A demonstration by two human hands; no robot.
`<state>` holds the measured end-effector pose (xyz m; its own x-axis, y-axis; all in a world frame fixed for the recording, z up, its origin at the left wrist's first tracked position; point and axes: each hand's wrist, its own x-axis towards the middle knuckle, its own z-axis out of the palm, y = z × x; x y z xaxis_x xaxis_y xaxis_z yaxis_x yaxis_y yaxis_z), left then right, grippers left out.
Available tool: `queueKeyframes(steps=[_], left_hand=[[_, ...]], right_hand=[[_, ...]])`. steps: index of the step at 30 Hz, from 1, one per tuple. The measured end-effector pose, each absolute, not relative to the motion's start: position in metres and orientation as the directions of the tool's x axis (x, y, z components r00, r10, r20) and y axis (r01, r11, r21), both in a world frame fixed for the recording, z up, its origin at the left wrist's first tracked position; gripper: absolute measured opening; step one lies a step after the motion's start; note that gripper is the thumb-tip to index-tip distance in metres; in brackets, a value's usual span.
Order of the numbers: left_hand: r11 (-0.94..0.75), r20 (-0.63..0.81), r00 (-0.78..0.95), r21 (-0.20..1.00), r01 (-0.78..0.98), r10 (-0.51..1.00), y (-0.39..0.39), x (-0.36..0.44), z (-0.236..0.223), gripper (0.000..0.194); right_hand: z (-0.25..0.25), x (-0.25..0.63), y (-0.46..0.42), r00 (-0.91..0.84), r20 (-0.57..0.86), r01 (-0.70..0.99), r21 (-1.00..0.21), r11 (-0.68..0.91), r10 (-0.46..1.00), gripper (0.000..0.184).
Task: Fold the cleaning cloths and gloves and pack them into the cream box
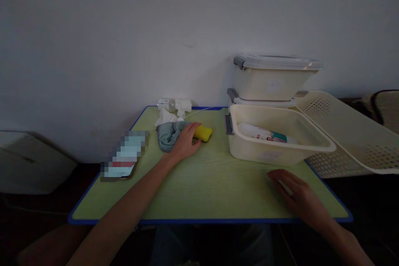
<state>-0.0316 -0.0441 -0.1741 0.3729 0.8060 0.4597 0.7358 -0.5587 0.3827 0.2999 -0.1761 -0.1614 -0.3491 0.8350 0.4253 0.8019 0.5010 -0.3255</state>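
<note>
My left hand [186, 140] reaches across the green table [199, 191] and rests on a teal cloth [166, 135]. Its fingertips touch a yellow sponge [204, 132] lying just to the right of the cloth. The fingers are curved over the cloth and I cannot see a firm grip. My right hand [296, 195] lies flat near the table's front right, fingers spread, over a small pale object that is mostly hidden. An open cream plastic bin [311, 147] with a tube-like item [264, 135] inside stands just beyond that hand.
A lidded cream container [274, 77] sits stacked behind the open bin. A perforated cream tray [352, 133] leans off the table's right side. Crumpled white tissue [174, 110] lies at the back by the wall. A phone [124, 156] lies at the left edge.
</note>
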Motion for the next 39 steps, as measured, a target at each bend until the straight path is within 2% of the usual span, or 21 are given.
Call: queueKeyframes(steps=[5,11,16,19,23,27,31,34,39], left_hand=[[-0.549,0.462,0.351,0.418,0.724,0.814,-0.043,-0.033,-0.176,0.050],[-0.547,0.426,0.373,0.427,0.720,0.824,-0.045,-0.028,-0.180,0.032],[-0.490,0.466,0.265,0.469,0.735,0.844,-0.046,-0.026,-0.177,0.023],[-0.426,0.518,0.122,0.522,0.739,0.847,-0.049,-0.022,-0.174,0.030],[-0.409,0.590,-0.067,0.632,0.658,0.805,-0.055,-0.015,-0.164,0.056],[-0.388,0.555,-0.114,0.699,0.601,0.824,-0.060,-0.018,-0.152,0.053],[-0.346,0.440,-0.193,0.857,0.382,0.877,-0.057,-0.023,-0.135,0.051],[-0.334,0.374,-0.163,0.915,0.228,0.913,-0.053,-0.016,-0.112,0.044],[-0.438,0.436,0.055,0.882,0.171,0.898,-0.040,0.030,-0.057,0.036]], right_hand=[[-0.148,0.230,-0.163,-0.642,0.316,0.629,-0.304,0.716,0.698,0.027],[-0.157,0.164,-0.118,-0.665,0.243,0.637,-0.310,0.706,0.706,0.029],[-0.170,0.149,-0.094,-0.695,0.239,0.608,-0.309,0.732,0.678,0.017],[-0.171,0.151,-0.091,-0.723,0.241,0.570,-0.320,0.756,0.647,0.016],[-0.171,0.154,-0.090,-0.733,0.247,0.540,-0.356,0.763,0.634,0.015],[-0.172,0.156,-0.090,-0.735,0.245,0.522,-0.390,0.758,0.632,0.015],[-0.172,0.157,-0.090,-0.730,0.251,0.513,-0.414,0.752,0.636,0.015],[-0.174,0.157,-0.088,-0.729,0.259,0.500,-0.429,0.752,0.633,0.013],[-0.179,0.157,-0.083,-0.736,0.273,0.458,-0.472,0.753,0.619,0.010]])
